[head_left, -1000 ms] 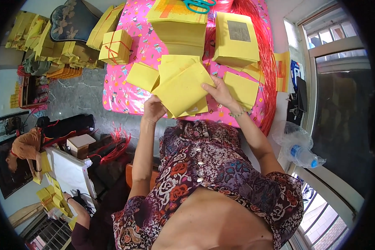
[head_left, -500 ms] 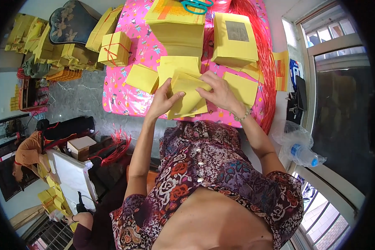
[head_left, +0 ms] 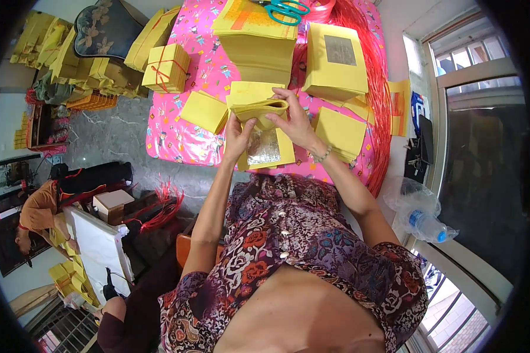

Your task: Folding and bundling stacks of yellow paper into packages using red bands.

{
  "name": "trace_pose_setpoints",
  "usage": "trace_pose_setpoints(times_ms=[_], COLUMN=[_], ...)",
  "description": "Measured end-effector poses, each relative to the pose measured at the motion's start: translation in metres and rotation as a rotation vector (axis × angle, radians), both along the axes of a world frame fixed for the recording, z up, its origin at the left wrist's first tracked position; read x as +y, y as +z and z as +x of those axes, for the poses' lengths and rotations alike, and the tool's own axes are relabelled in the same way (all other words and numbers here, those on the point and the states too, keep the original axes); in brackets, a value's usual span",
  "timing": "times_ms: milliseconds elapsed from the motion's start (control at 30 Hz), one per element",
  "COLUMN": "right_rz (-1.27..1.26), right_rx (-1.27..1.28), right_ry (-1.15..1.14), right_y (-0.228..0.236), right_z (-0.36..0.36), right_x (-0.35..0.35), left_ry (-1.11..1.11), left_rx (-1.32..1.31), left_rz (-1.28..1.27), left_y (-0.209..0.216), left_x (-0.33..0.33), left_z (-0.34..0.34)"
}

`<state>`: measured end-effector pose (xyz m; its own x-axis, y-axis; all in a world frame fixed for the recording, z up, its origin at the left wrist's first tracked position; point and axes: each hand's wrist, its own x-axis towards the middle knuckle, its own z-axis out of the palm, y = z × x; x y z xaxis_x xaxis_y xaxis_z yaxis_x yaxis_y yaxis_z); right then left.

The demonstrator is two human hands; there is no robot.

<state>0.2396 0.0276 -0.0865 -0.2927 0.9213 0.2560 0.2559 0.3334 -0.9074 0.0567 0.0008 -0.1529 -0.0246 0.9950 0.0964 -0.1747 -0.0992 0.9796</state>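
Note:
A sheaf of yellow paper (head_left: 256, 110) is bent over into a loop between my two hands, above the near part of the table. My left hand (head_left: 237, 138) grips its left end, thumb in front. My right hand (head_left: 297, 125) is closed on the right end, with fingers over the top and thumb on the near side. Beneath them lies a yellow sheet with a silver square (head_left: 264, 147), and a low pile of yellow paper (head_left: 254, 88) is just behind. Smaller piles flank my hands: a left pile (head_left: 203, 112) and a right pile (head_left: 341, 132).
Tall yellow stacks (head_left: 256, 56) stand farther back on the pink patterned tablecloth (head_left: 165, 132), with teal-handled scissors (head_left: 285, 10) on top. Red strands (head_left: 383, 117) hang along the right edge. A red-tied bundle (head_left: 166, 69) sits left. Other people (head_left: 38, 206) work at lower left.
The yellow paper, fairly flat before, is now raised and curled into a fold between my hands. The silver square on the sheet below has come into sight.

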Motion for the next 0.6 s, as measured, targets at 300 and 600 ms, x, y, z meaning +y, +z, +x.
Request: trace_pose_setpoints(times_ms=[300, 600], right_rz=[-0.050, -0.180], right_rx=[0.131, 0.087], right_ry=[0.018, 0.018], right_y=[-0.032, -0.029], right_z=[-0.011, -0.007], right_x=[0.007, 0.007], left_ry=[0.040, 0.055], left_rx=[0.026, 0.061], left_rz=[0.046, 0.038], left_y=[-0.001, -0.011], left_x=[0.001, -0.003], left_z=[0.010, 0.007])
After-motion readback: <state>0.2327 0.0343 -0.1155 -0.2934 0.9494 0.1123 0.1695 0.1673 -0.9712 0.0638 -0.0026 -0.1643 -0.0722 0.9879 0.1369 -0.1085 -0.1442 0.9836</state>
